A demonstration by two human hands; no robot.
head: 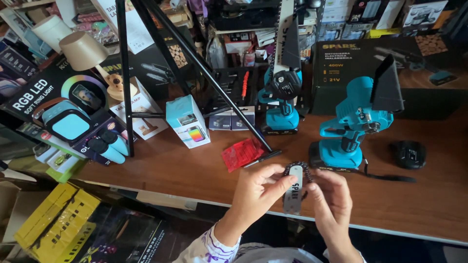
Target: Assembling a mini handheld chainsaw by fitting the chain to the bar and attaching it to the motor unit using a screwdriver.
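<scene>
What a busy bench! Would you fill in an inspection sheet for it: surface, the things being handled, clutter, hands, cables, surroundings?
Surface: brown wooden table with a pale front edge.
Job's things: a small silver guide bar with a dark saw chain looped round its top, held between both hands.
Clutter: two turquoise mini chainsaws, a black battery pack, a red packet, a turquoise box.
Hands: left hand and right hand both pinch the bar.
Cables: a black strap or cord beside the nearer saw; cannot tell which.
Surroundings: stacked product boxes, a black tripod leg, a yellow box below.
</scene>
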